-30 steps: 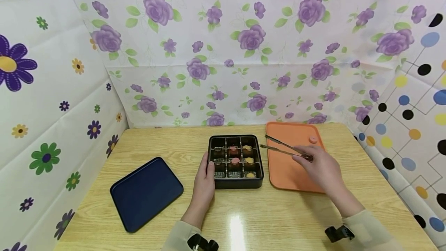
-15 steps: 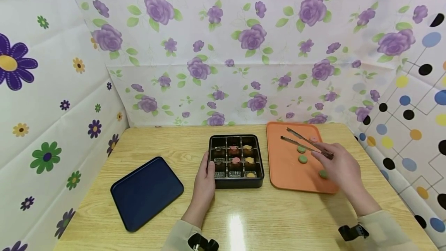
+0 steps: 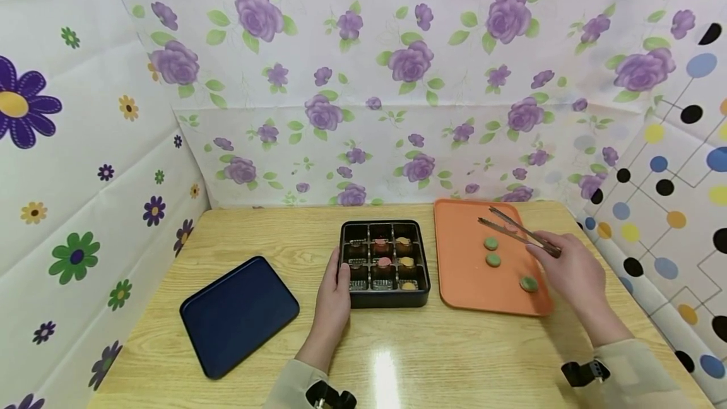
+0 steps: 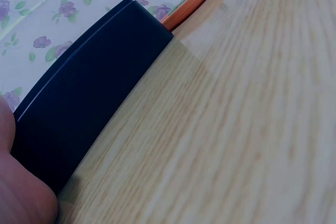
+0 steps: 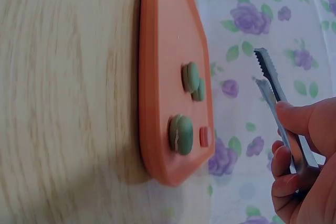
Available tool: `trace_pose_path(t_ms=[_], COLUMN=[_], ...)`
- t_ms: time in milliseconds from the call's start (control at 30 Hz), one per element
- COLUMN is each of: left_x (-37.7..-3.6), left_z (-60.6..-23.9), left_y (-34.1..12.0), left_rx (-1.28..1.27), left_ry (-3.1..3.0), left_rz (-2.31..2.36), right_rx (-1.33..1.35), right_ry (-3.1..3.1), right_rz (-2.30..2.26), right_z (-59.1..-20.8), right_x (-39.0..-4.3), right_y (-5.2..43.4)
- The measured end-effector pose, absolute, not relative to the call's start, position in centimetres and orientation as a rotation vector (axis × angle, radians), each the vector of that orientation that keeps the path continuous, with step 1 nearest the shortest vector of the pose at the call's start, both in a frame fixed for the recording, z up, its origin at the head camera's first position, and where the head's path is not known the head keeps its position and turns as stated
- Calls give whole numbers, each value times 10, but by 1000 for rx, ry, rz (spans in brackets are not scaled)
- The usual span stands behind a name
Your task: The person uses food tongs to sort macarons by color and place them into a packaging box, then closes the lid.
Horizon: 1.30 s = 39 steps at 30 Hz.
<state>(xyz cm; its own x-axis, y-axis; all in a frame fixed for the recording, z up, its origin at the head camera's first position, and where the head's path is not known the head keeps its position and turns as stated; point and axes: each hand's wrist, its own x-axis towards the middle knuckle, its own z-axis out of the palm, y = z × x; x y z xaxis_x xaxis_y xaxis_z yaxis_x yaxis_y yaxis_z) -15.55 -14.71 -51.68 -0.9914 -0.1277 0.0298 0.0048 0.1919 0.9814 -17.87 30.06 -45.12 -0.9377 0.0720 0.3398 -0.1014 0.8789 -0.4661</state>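
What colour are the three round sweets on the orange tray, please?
Green sweets; the head view shows them best.

From my left wrist view the left hand (image 4: 21,182) is cut off at the corner, and the black box (image 4: 84,108) shows only its outer wall, its compartments hidden. From the head view I cannot make out what lies in the box's (image 3: 384,262) left column; the pieces are too small. The right wrist view crops the right hand (image 5: 302,174) at the edge, and the tongs' (image 5: 278,103) rear end is buried in the fingers.
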Motion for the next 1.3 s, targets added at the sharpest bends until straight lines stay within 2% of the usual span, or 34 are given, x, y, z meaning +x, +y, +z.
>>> trace_pose_path(t_ms=[600, 1300], left_x=[-154, -155], left_z=[-518, -517], left_y=[-148, -147], left_rx=[106, 101], left_ry=[-2330, -2327], left_rz=[-1938, -1931], right_rx=[-70, -119], right_ry=[-2760, -2793], right_rz=[693, 664], right_z=[-466, -476], right_x=[-189, -197], right_y=[336, 350])
